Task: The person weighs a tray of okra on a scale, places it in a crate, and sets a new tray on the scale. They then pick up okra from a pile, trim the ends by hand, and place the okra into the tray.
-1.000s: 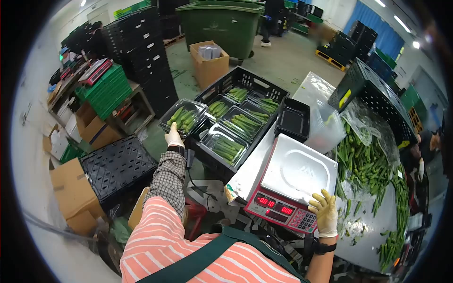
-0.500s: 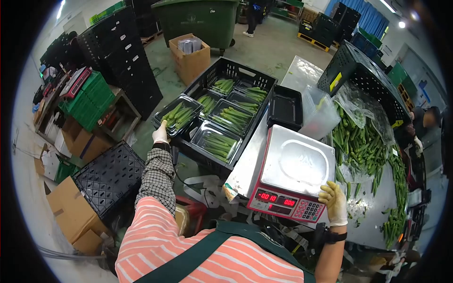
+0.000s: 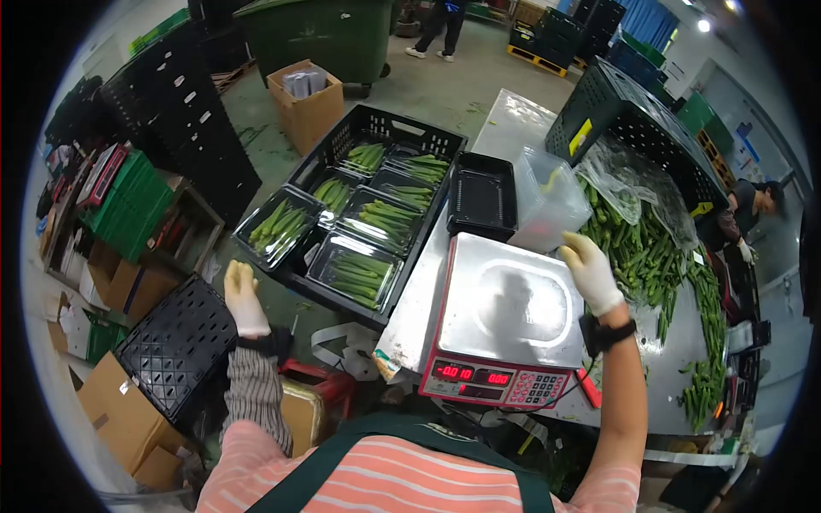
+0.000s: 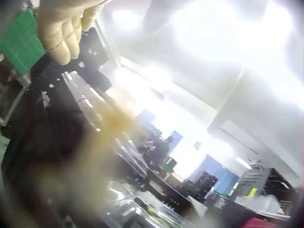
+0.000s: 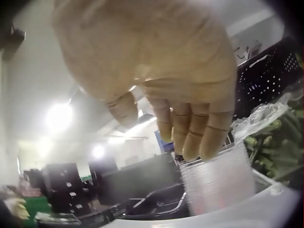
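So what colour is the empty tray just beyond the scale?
The empty tray is black; it shows best in the head view.

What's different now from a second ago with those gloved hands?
The left hand has let go of the okra pack at the left side of the crate and drawn back toward the body. The right hand has moved forward from the front corner of the scale to near the clear plastic stack. The scale still reads -0.010, and the black tray stays behind it.
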The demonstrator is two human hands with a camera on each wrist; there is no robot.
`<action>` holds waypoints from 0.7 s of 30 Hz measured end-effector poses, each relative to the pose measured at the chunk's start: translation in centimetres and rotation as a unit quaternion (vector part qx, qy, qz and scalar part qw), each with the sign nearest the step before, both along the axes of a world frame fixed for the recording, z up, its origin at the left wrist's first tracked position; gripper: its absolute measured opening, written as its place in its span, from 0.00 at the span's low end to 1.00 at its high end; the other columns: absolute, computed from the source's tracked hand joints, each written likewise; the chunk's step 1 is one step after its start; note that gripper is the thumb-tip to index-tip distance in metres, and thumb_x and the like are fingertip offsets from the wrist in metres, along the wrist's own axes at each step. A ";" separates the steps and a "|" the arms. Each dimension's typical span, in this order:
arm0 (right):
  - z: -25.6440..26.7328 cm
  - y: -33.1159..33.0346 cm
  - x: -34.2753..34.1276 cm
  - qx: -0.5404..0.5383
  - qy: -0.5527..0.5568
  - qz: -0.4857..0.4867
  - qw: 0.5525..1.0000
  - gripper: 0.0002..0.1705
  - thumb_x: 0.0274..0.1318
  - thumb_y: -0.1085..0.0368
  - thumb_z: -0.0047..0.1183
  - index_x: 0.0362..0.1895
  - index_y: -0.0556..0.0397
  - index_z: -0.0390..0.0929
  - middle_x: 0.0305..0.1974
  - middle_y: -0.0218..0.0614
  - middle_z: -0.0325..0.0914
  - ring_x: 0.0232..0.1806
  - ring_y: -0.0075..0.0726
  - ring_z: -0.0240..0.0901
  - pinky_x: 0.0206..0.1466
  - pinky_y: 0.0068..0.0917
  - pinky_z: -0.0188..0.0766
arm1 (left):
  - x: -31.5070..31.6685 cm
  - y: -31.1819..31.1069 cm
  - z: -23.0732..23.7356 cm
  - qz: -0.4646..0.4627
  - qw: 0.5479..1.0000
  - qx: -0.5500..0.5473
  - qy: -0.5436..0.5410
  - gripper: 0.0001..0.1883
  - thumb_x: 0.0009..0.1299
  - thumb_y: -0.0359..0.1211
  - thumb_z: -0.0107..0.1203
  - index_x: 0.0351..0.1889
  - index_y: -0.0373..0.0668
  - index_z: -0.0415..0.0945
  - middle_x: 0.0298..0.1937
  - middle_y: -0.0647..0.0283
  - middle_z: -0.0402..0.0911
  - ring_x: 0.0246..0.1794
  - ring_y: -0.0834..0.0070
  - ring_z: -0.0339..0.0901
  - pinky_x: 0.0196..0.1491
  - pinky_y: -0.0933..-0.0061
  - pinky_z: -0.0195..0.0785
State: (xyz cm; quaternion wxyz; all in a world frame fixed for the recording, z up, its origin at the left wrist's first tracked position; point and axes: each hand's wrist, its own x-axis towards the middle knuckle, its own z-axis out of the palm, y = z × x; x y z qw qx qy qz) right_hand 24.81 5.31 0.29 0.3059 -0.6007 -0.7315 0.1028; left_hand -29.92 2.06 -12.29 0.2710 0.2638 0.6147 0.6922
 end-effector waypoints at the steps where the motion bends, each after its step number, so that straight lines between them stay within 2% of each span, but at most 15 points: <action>1: 0.8 1.3 -2.0 -0.002 -0.057 0.021 0.998 0.16 0.52 0.67 0.49 0.46 0.59 0.72 0.41 0.46 0.75 0.44 0.49 0.70 0.48 0.36 0.66 | 2.1 -1.2 0.9 -0.031 0.999 0.000 0.007 0.21 0.67 0.34 0.51 0.56 0.35 0.65 0.51 0.61 0.72 0.48 0.77 0.68 0.50 0.77 0.61; 3: -0.7 4.5 -4.3 0.019 -0.120 0.101 0.987 0.15 0.52 0.69 0.45 0.45 0.57 0.73 0.41 0.46 0.74 0.45 0.50 0.69 0.49 0.38 0.66 | 5.9 -3.2 2.1 -0.092 0.995 -0.021 0.027 0.17 0.66 0.31 0.51 0.51 0.34 0.69 0.45 0.63 0.74 0.41 0.80 0.70 0.43 0.80 0.65; 6: -3.4 9.1 -7.9 -0.047 -0.159 0.131 0.977 0.17 0.51 0.69 0.42 0.46 0.54 0.73 0.42 0.46 0.75 0.46 0.48 0.70 0.52 0.38 0.65 | 8.7 -4.5 1.3 -0.140 0.988 -0.053 -0.044 0.17 0.66 0.31 0.51 0.52 0.34 0.68 0.47 0.61 0.73 0.43 0.77 0.72 0.44 0.78 0.66; 7: -3.8 10.2 -8.8 -0.151 -0.256 0.093 0.950 0.17 0.51 0.69 0.41 0.46 0.52 0.74 0.42 0.46 0.76 0.46 0.48 0.71 0.52 0.37 0.65 | 9.0 -4.7 0.9 -0.148 0.985 -0.056 -0.070 0.18 0.66 0.31 0.51 0.52 0.33 0.68 0.47 0.60 0.73 0.45 0.76 0.72 0.45 0.77 0.67; 8: -4.4 11.1 -9.4 -0.252 -0.349 0.053 0.901 0.18 0.50 0.69 0.41 0.46 0.50 0.75 0.42 0.46 0.76 0.46 0.48 0.72 0.52 0.36 0.66 | 8.9 -5.0 0.7 -0.147 0.985 -0.059 -0.067 0.18 0.66 0.31 0.51 0.52 0.33 0.68 0.47 0.60 0.73 0.45 0.76 0.72 0.45 0.77 0.67; 9: -5.2 11.9 -9.3 -0.240 -0.396 0.074 0.883 0.18 0.47 0.68 0.42 0.43 0.47 0.78 0.41 0.45 0.77 0.45 0.46 0.74 0.51 0.36 0.66 | 8.7 -5.3 0.7 -0.149 0.984 -0.060 -0.077 0.17 0.66 0.30 0.51 0.52 0.33 0.68 0.48 0.59 0.73 0.45 0.75 0.73 0.45 0.77 0.67; 11: -6.3 13.2 -8.7 -0.214 -0.416 0.070 0.881 0.14 0.47 0.67 0.43 0.37 0.46 0.79 0.39 0.43 0.78 0.42 0.44 0.76 0.48 0.37 0.67 | 8.4 -5.9 0.6 -0.154 0.982 -0.064 -0.091 0.17 0.66 0.30 0.50 0.52 0.33 0.68 0.49 0.59 0.73 0.45 0.74 0.73 0.46 0.77 0.68; 13: -4.6 12.6 -9.0 -0.114 -0.411 0.047 0.904 0.08 0.43 0.63 0.51 0.31 0.47 0.78 0.33 0.39 0.79 0.39 0.42 0.76 0.44 0.40 0.66 | 7.8 -6.3 0.2 -0.168 0.981 -0.076 -0.059 0.16 0.67 0.30 0.50 0.51 0.33 0.69 0.49 0.59 0.73 0.45 0.74 0.73 0.45 0.77 0.68; 15: -3.0 11.8 -8.7 -0.124 -0.369 0.028 0.921 0.11 0.41 0.58 0.57 0.31 0.48 0.78 0.34 0.39 0.79 0.41 0.43 0.75 0.44 0.41 0.66 | 8.2 -6.4 0.5 -0.183 0.979 -0.076 -0.058 0.16 0.67 0.30 0.49 0.51 0.33 0.69 0.49 0.59 0.74 0.45 0.74 0.74 0.45 0.78 0.68; 17: -1.9 9.8 -8.1 -0.057 -0.298 0.056 0.951 0.09 0.45 0.62 0.54 0.32 0.49 0.77 0.33 0.40 0.78 0.40 0.44 0.74 0.45 0.39 0.66 | 9.1 -6.3 1.2 -0.206 0.976 -0.047 -0.062 0.16 0.68 0.31 0.49 0.51 0.34 0.69 0.49 0.60 0.74 0.45 0.75 0.73 0.45 0.78 0.68; 18: -0.8 7.9 -7.8 -0.012 -0.270 0.096 0.958 0.08 0.44 0.66 0.50 0.32 0.48 0.77 0.31 0.38 0.78 0.38 0.44 0.74 0.48 0.40 0.64 | 9.8 -6.2 1.8 -0.219 0.974 -0.031 -0.056 0.16 0.68 0.33 0.49 0.51 0.34 0.69 0.48 0.60 0.74 0.45 0.75 0.73 0.45 0.77 0.67; 19: 0.0 5.6 -7.4 0.027 -0.288 0.124 0.949 0.10 0.41 0.69 0.48 0.31 0.46 0.77 0.30 0.37 0.77 0.38 0.44 0.73 0.50 0.40 0.62 | 10.7 -6.0 2.5 -0.232 0.971 -0.029 -0.057 0.16 0.68 0.33 0.49 0.51 0.34 0.69 0.48 0.60 0.74 0.45 0.75 0.73 0.45 0.77 0.67; 21: 1.2 0.0 -6.7 -0.013 -0.315 0.155 0.936 0.12 0.39 0.70 0.46 0.31 0.43 0.78 0.32 0.34 0.75 0.41 0.40 0.71 0.57 0.46 0.58 | 12.8 -5.7 4.3 -0.286 0.957 0.023 -0.043 0.16 0.68 0.33 0.49 0.51 0.33 0.69 0.49 0.59 0.74 0.45 0.75 0.73 0.46 0.76 0.67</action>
